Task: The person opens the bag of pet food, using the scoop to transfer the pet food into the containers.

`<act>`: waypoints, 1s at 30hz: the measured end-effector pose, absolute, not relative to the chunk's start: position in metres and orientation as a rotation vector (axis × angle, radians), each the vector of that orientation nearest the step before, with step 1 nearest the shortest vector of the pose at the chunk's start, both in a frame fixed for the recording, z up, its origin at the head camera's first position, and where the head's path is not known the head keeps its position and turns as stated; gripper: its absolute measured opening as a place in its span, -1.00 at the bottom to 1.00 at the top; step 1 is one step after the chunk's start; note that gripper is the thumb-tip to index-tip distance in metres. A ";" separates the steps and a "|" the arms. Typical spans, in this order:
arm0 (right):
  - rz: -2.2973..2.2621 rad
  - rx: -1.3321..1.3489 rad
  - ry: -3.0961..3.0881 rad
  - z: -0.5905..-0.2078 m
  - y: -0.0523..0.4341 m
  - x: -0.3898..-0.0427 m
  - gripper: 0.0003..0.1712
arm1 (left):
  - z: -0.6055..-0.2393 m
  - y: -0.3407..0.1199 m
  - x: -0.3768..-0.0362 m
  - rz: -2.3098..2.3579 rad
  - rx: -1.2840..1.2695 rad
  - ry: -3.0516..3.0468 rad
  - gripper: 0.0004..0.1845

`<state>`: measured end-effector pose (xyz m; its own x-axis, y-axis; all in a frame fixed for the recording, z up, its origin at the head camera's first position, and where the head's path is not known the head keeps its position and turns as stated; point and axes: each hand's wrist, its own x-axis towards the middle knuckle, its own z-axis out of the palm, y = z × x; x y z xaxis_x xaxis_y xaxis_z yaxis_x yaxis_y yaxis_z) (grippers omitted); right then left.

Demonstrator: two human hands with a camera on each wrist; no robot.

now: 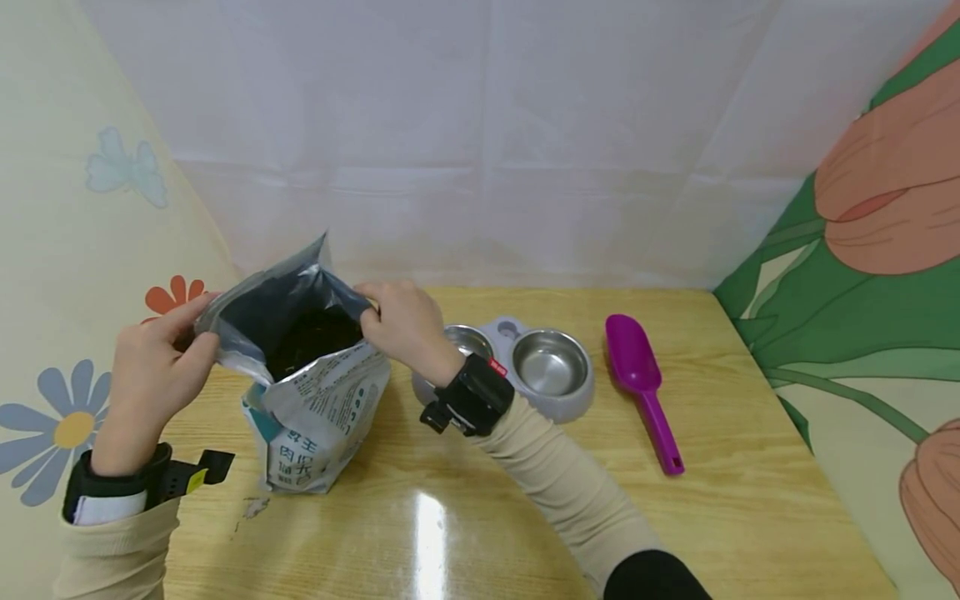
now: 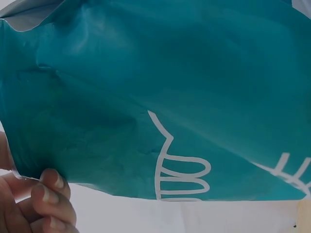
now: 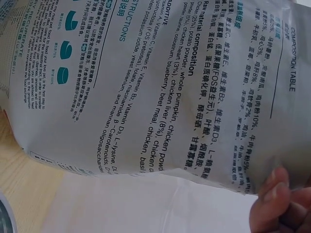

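Nearest in the head view, two cream sleeves come in over the wooden bench (image 1: 525,533), each wrist wearing a black strapped device. The left hand (image 1: 153,367) sits at the left edge of the bench, fingers and thumb pinching the left lip of the pet food bag (image 1: 311,400), and the left wrist view confirms it: curled fingertips (image 2: 48,194) hold the edge of the bag's teal face with its white line drawing. The bag stands upright on the left part of the bench, mouth pulled wide open, the dark inside showing between silvery inner walls. On the other side, the right hand (image 1: 405,325) grips the right lip of that mouth, fingers curled over the rim; the right wrist view shows fingertips (image 3: 277,194) at the lower corner against the bag's white printed panel of ingredient text. So both grips are closed on the bag, one on each side of the opening, holding it spread. Just right of the bag and a little farther back rests a grey double pet bowl (image 1: 517,367) with two steel cups, its left cup partly hidden behind the right wrist. Farther right again lies a purple scoop (image 1: 641,387), apart from the bowl, handle pointing near. Beyond it all hangs a white sheet (image 1: 487,125) across the back, with flowered cloth on both sides.
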<state>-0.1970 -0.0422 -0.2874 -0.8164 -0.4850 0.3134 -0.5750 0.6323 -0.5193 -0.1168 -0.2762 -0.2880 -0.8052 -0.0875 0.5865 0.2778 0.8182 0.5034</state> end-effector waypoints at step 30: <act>0.962 0.846 -2.696 -0.297 -0.029 -0.197 -0.67 | -0.281 -0.274 -0.114 -0.872 -0.037 -2.430 -0.61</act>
